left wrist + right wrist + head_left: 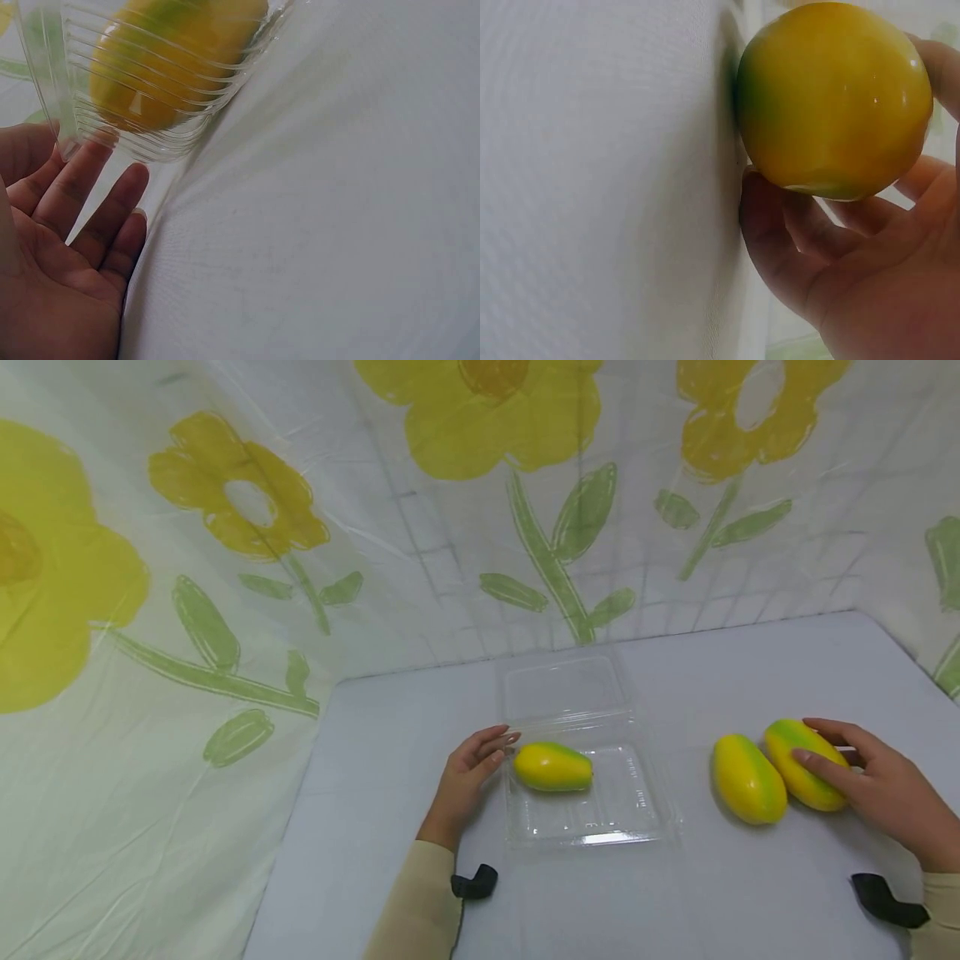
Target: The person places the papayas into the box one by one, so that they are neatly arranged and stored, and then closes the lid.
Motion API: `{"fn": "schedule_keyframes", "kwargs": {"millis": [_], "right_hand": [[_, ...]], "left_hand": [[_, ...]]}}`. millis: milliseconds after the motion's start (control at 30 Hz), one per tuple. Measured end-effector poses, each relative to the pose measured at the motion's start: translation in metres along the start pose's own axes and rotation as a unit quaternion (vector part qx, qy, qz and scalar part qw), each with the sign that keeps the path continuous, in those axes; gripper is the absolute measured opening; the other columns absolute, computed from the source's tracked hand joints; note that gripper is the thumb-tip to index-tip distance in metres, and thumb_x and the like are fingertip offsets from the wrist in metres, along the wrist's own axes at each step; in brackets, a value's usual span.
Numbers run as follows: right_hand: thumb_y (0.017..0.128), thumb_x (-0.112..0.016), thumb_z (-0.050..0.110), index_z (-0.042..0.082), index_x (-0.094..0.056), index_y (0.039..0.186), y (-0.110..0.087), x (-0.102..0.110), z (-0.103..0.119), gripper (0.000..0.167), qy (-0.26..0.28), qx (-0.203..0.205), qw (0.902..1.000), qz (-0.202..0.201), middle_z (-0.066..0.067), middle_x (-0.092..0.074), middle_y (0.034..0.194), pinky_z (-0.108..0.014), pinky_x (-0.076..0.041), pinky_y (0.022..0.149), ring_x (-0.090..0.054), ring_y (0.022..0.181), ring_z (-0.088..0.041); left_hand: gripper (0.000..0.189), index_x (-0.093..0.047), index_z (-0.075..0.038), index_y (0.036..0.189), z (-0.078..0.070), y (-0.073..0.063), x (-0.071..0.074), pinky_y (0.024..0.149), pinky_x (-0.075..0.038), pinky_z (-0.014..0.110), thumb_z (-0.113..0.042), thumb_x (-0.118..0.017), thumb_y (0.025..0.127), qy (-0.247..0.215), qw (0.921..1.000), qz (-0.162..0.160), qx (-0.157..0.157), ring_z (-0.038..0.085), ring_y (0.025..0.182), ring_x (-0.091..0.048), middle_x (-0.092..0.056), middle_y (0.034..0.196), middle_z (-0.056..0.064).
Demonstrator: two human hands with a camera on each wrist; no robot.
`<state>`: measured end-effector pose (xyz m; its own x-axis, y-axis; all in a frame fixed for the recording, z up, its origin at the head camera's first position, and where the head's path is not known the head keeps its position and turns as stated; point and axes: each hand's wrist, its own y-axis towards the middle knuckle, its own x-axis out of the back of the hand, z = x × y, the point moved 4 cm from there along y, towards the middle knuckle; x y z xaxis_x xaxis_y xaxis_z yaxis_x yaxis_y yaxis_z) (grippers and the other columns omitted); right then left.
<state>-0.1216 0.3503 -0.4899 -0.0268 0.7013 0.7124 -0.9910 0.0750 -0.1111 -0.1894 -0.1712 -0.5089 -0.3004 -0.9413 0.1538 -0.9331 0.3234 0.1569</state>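
Right grip (892,789) is curled round the rightmost fruit (801,781), which sits on the table (697,893) well right of the box (630,777), long axis slanting away and left. Left grip (467,777) (way nearer the box, fwiw) looks to be pinching its left edge.

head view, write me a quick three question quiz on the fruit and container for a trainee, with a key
1. How many yellow-green fruits lie in the clear container?
2. True or false: the lid is folded back, open.
3. Which grips the rightmost fruit?
A) left hand
B) right hand
C) neither hand

Key:
1. One
2. True
3. B
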Motion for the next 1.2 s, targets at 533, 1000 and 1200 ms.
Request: {"fn": "schedule_keyframes", "kwargs": {"millis": [533,1000,1200], "right_hand": [[0.112,-0.063,0.04,-0.012,-0.029,0.163,-0.0032,0.0029,0.0019,0.081,0.004,0.001,0.9991,-0.043,-0.047,-0.033,0.155,-0.07,-0.045,0.081,-0.04,0.121,-0.063],[0.111,-0.066,0.038,-0.009,-0.031,0.165,-0.0052,0.0044,0.0066,0.08,0.005,0.001,0.9985,-0.055,-0.045,-0.03,0.159,-0.077,-0.043,0.084,-0.037,0.123,-0.067],[0.11,-0.067,0.037,-0.009,-0.03,0.165,-0.0048,0.004,0.0063,0.08,-0.002,0.002,0.9979,-0.065,-0.045,-0.029,0.16,-0.078,-0.042,0.085,-0.037,0.123,-0.067]], "left_hand": [[0.041,-0.061,-0.01,0.153,0.002,-0.0012,-0.0005,0.123,-0.035,0.048,-0.022,-0.061,0.114,-0.008,1.0,-0.001,0.005,0.023,0.139,-0.06,-0.069,0.145,0.003],[0.042,-0.06,-0.009,0.154,0.0018,-0.0013,-0.0002,0.124,-0.034,0.048,-0.02,-0.061,0.113,-0.01,0.9999,0.0,0.006,0.024,0.138,-0.061,-0.07,0.145,0.004],[0.043,-0.059,-0.007,0.154,-0.0013,-0.0005,-0.0011,0.123,-0.035,0.049,-0.019,-0.061,0.113,-0.009,0.9999,-0.001,0.006,0.027,0.135,-0.063,-0.07,0.144,0.004]]}}
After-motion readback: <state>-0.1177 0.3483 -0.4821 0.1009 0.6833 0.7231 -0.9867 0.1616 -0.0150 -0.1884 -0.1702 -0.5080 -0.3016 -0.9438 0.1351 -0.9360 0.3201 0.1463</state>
